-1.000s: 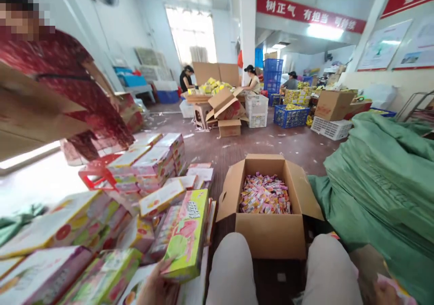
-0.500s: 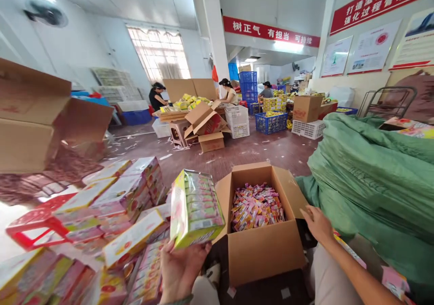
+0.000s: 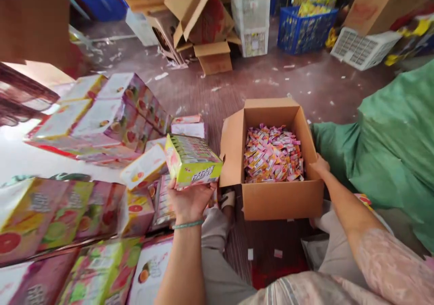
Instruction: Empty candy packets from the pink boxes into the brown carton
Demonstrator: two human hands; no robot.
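My left hand (image 3: 190, 201), with a green bracelet at its wrist, holds up a yellow-green packaged box (image 3: 200, 169) from below. Small packs in a row show through the clear top of that box. To its right an open cardboard carton (image 3: 283, 201) is filled with many pink and orange sachets (image 3: 273, 153). My right hand (image 3: 320, 166) grips the carton's right edge; its fingertips are partly hidden there. The carton's left flap (image 3: 232, 147) is folded outward, close to the box in my left hand.
Stacks of fruit-printed boxes (image 3: 98, 124) fill the left side, with more boxes (image 3: 50, 210) nearer me. A large green sack (image 3: 393, 151) bulges at the right. Farther off stand white crates (image 3: 255, 40), a blue crate (image 3: 305, 34) and an open carton (image 3: 213, 58).
My view has tilted down. The yellow-green box has tipped, its end panel now facing me, still in my left hand. My right hand has moved from the carton's flap to its right edge.
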